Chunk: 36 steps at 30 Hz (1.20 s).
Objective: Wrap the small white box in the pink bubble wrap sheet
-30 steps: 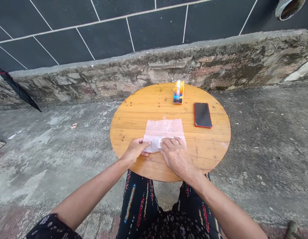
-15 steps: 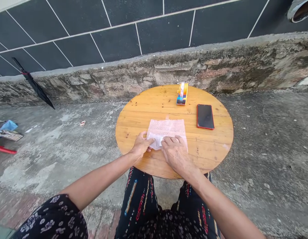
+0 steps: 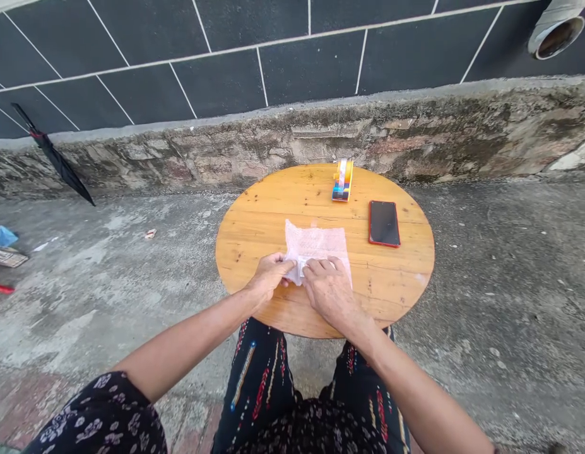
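A pinkish sheet of bubble wrap (image 3: pixel 317 239) lies on the round wooden table (image 3: pixel 254 221), its near part folded over. My left hand (image 3: pixel 272 275) pinches the left end of that fold between thumb and fingers. Over the fold's right part rests my right hand (image 3: pixel 329 282), fingers bent and pressing down on a small whitish thing (image 3: pixel 302 266) in the wrap. What this thing is I cannot make out, as the fingers and the film cover most of it.
A yellow and blue tape dispenser (image 3: pixel 342 181) stands at the table's far edge. A phone in a red case (image 3: pixel 384 224) lies to the right. A folded black umbrella (image 3: pixel 60 162) leans on the stone wall base (image 3: pixel 216 156). A pipe (image 3: pixel 556 38) juts out at upper right.
My left hand has drawn the left side of the bubble wrap inward, and its far left corner now lifts and crumples. The right hand stays pressed in place. The view has shifted slightly.
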{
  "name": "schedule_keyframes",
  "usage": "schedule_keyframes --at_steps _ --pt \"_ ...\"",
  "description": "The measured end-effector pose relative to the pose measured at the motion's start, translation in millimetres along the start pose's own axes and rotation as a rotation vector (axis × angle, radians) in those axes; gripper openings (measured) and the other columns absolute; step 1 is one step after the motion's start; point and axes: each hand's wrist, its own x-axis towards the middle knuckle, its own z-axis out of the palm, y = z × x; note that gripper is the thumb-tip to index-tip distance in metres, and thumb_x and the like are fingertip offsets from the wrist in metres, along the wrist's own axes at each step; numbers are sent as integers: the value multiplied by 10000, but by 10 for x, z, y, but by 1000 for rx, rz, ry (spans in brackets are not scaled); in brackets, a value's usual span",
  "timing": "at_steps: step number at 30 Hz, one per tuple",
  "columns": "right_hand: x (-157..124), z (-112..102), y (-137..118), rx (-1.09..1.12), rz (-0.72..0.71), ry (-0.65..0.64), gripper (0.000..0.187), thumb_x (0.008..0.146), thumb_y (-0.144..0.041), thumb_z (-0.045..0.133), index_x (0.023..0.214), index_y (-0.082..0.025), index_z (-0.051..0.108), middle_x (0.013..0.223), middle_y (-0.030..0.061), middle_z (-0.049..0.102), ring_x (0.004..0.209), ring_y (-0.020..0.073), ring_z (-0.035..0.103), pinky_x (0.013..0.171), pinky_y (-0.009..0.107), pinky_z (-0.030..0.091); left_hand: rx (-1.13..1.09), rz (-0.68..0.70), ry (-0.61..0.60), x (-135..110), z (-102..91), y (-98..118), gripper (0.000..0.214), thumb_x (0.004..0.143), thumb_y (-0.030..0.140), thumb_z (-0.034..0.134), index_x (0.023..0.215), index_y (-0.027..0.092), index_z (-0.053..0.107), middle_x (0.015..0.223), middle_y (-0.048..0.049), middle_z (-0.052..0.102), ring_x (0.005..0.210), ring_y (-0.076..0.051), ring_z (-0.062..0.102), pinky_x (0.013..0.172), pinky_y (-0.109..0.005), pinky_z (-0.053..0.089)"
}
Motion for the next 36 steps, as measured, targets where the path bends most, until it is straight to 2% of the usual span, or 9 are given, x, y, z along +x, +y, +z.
schedule_keyframes --at_steps 10,19,24,28,32,36 --pt "17 -2 20 16 -10 2 149 882 -136 499 937 -142 637 970 95 653 898 231 556 924 405 325 8 67 -40 -56 107 75 144 675 246 662 667 154 552 541 10 606 455 -103 569 399 -183 376" --pt "48 45 117 109 -8 -15 170 860 -79 499 872 -158 649 916 68 680 851 200 584 910 357 342 48 103 -149 -68 141 93 105 722 212 639 687 149 563 526 10 594 453 -95 553 440 -189 420" --pt "53 -72 147 256 104 -40 220 863 -45 461 888 -168 641 858 58 677 863 184 600 815 292 405 144 150 -200 -84 114 120 87 725 223 633 718 138 613 542 -7 614 474 -107 561 467 -202 436" --pt "44 -146 181 328 194 -65 256 854 -17 432 962 -177 601 944 53 671 850 169 624 710 258 429 216 197 -256 -90 73 125 92 699 189 600 748 145 664 577 -6 635 510 -118 579 502 -208 440" --pt "44 -127 236 367 235 -60 278 839 -10 421 999 -180 571 1019 65 660 837 170 639 677 253 434 241 206 -341 -84 14 103 240 696 136 504 843 137 693 638 -23 658 595 -149 621 566 -236 477" --pt "45 -89 276 420 245 -51 262 857 -29 416 1005 -184 566 1014 64 670 847 174 644 698 256 431 416 393 -331 -82 -8 67 291 729 116 502 929 152 710 759 -40 684 673 -157 623 651 -254 479"
